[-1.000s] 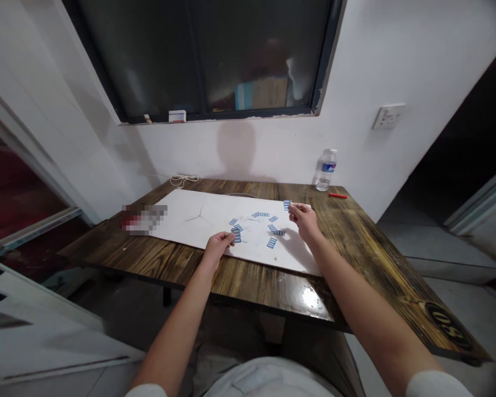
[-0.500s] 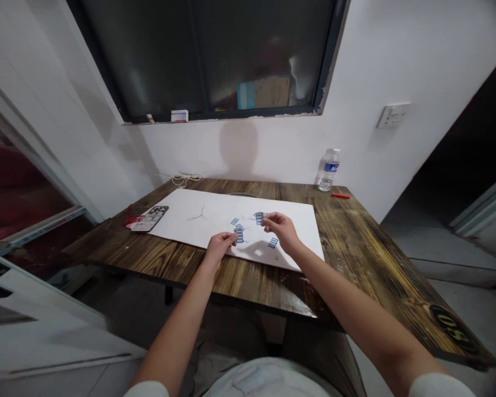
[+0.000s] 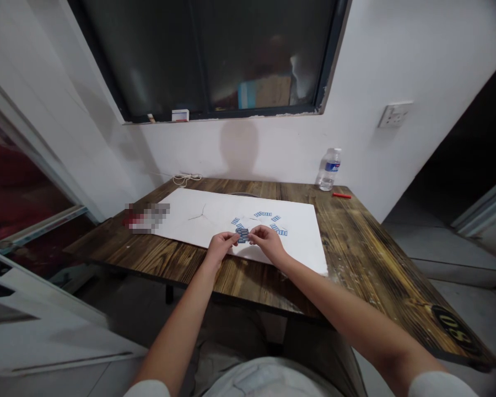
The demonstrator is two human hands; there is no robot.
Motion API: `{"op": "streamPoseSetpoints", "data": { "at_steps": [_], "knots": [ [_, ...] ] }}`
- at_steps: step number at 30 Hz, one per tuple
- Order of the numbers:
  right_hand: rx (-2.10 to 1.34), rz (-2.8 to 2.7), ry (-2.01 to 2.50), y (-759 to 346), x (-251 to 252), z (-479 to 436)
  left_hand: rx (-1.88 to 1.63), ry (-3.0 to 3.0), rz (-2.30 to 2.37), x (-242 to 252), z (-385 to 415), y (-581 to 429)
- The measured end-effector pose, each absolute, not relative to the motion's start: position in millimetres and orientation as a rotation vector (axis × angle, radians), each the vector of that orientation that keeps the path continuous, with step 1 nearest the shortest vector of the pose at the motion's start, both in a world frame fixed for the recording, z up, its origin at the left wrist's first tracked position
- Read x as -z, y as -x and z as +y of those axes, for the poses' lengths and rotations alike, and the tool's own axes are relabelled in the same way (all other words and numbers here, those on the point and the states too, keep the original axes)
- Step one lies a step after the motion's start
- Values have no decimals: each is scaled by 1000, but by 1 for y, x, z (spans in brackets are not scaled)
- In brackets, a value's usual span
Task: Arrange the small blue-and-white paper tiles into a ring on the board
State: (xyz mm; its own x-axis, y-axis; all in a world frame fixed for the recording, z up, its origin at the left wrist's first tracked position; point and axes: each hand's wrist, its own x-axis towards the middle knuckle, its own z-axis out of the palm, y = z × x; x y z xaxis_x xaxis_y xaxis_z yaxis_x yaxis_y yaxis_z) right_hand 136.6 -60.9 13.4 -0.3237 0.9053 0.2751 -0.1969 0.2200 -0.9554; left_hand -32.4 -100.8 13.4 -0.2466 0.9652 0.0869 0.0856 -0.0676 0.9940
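Note:
Both my hands meet over the near edge of a white board [image 3: 221, 207]. Between their fingertips is a small dark blue-grey slatted piece [image 3: 242, 235]; whether it is one piece or several stacked is too small to tell. My left hand [image 3: 222, 246] pinches its left side, closed. From the right, my right hand [image 3: 269, 242] pinches at its other edge, also closed. Several blue-outlined slatted pieces lie on the board in a rough ring, among them a far group [image 3: 263, 214], a right-hand group [image 3: 279, 231] and a left piece [image 3: 235, 221].
Thin dark lines [image 3: 202, 213] mark the board's left half. A pixelated object [image 3: 149, 218] overlaps its left end. On the wooden table [image 3: 355, 242] stand a water bottle [image 3: 329, 170] and a red stick-shaped thing [image 3: 341, 196]; a white cable [image 3: 187, 179] lies at the back left.
My right hand has moved left and nearer, from the far group to the piece at my left hand. The far and right-hand groups show more fully. My left hand stays nearly still.

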Motion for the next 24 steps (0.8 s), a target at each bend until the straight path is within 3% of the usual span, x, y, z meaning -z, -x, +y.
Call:
{"op": "streamPoseSetpoints", "data": {
  "at_steps": [24],
  "knots": [
    [-1318, -1537, 758, -138, -13, -60, -1324, -1241, 1385, -18, -106, 30]
  ]
}}
